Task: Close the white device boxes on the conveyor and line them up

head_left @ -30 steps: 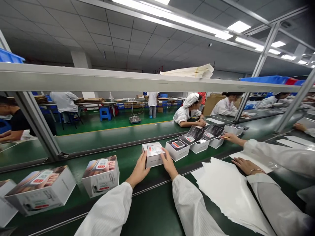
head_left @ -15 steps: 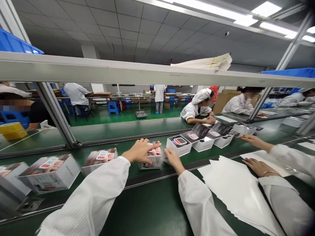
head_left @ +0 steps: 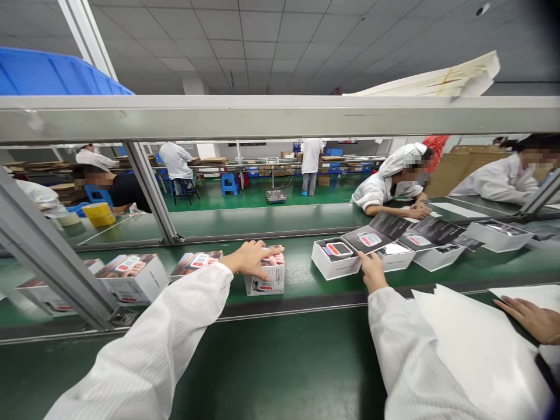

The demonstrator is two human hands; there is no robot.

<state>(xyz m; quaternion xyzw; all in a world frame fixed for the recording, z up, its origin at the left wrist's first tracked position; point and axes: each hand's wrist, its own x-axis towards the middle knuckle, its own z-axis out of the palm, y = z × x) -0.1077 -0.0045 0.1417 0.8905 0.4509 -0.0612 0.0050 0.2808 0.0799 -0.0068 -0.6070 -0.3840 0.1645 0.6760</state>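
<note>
My left hand (head_left: 247,259) is closed over the left end of a closed printed box (head_left: 272,279), with its thumb down the near side and its fingers across the top. To the right stands an open white box (head_left: 336,268) with a device with a screen (head_left: 339,249) inside. Its dark lid (head_left: 375,232) is folded back to the right over the neighbouring box. My right hand (head_left: 373,273) pinches the near edge of that lid; the fingertips are partly hidden.
More closed printed boxes (head_left: 133,277) stand along the belt at left, behind a metal post (head_left: 149,192). More open boxes (head_left: 440,256) line the right. White sheets (head_left: 464,344) lie at front right under a co-worker's hand (head_left: 531,318). A shelf beam (head_left: 280,122) crosses above.
The view has swung left. My right hand has moved from beside the closed box to the open box's lid. My left hand stays on the closed box.
</note>
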